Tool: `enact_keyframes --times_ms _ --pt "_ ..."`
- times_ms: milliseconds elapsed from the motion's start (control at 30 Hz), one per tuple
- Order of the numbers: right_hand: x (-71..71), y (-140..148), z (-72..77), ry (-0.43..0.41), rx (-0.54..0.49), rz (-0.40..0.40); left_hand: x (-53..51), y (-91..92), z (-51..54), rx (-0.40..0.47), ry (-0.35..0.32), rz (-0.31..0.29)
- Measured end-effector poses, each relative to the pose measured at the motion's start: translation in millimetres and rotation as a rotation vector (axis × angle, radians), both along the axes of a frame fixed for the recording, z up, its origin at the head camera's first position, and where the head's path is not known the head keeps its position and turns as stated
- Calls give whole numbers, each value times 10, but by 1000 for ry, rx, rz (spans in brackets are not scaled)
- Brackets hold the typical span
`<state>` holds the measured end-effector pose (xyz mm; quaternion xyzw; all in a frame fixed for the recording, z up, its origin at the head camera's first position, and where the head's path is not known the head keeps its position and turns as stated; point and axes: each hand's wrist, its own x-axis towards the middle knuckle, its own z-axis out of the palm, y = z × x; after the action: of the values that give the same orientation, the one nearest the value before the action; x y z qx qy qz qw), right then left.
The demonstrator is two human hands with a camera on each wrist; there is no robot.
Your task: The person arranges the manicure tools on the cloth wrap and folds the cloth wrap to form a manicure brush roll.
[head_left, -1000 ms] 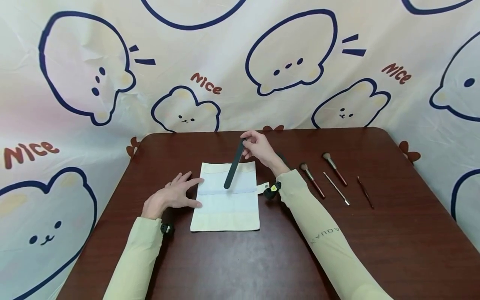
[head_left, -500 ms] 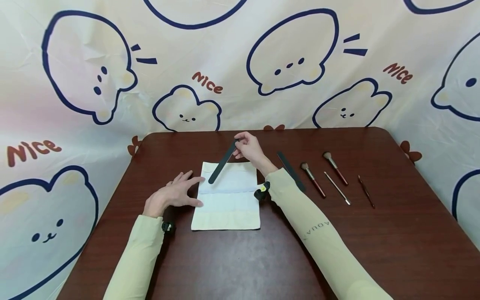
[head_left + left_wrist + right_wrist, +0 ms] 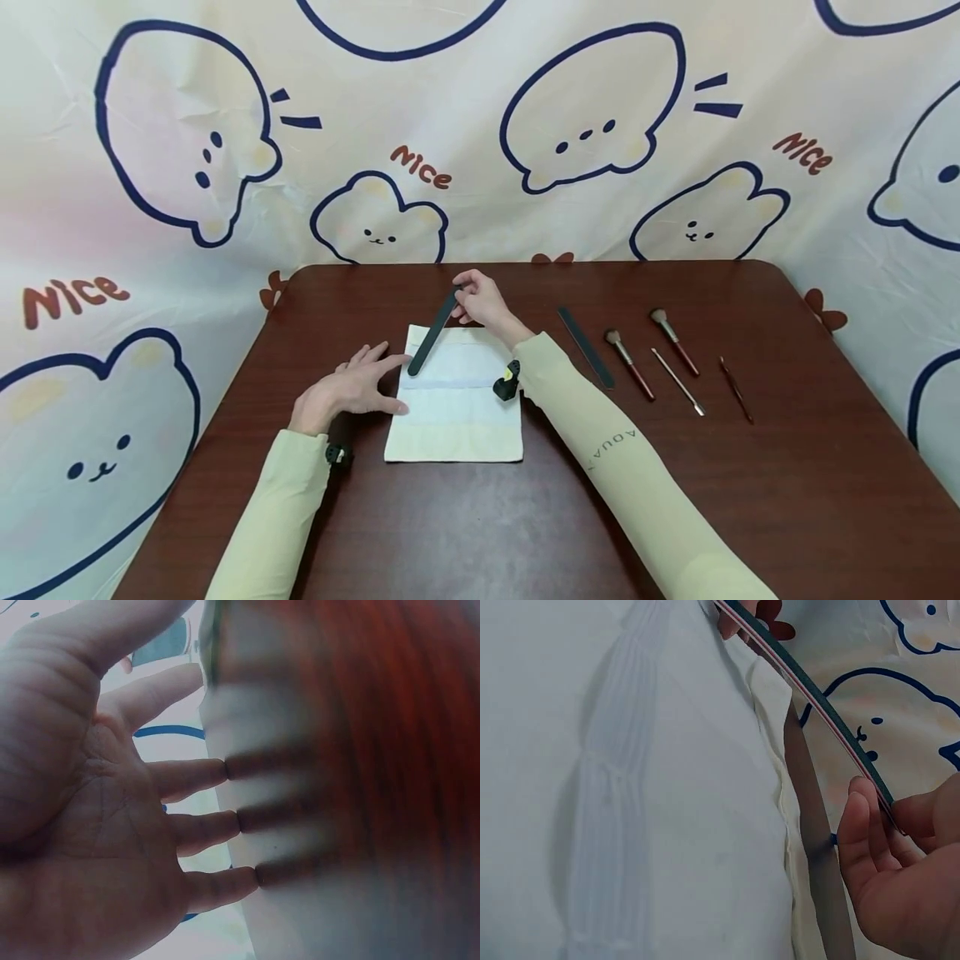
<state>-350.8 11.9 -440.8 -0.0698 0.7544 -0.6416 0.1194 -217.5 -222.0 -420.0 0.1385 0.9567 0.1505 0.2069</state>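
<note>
A pale cloth pouch (image 3: 456, 427) lies flat in front of me; the right wrist view shows stitched, pleated folds (image 3: 615, 825) across it. My right hand (image 3: 486, 302) pinches a dark green nail file (image 3: 433, 333) by its far end, thumb against fingers. The file slants down toward me over the pouch's upper left part, its near tip close to my left index finger. In the right wrist view the file's edge shows a thin pink layer. My left hand (image 3: 345, 393) rests on the table with fingers spread, thumb and index finger touching the pouch's left edge.
Right of the pouch lie a second dark nail file (image 3: 585, 348), two makeup brushes (image 3: 630, 365) (image 3: 675, 342), a slim metal tool (image 3: 678, 382) and a thin reddish-brown tool (image 3: 736, 389). The brown table (image 3: 450, 533) meets a printed cloth backdrop (image 3: 465, 117) behind.
My right hand has moved left with the nail file, bringing its near tip to the pouch's upper left. The second nail file has come out from behind my right arm. My left hand stays put.
</note>
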Motion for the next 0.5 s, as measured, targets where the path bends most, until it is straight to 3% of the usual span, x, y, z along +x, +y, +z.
enact_keyframes --times_ms 500 --pt "49 -127 23 -73 43 94 8 -6 -8 4 -5 20"
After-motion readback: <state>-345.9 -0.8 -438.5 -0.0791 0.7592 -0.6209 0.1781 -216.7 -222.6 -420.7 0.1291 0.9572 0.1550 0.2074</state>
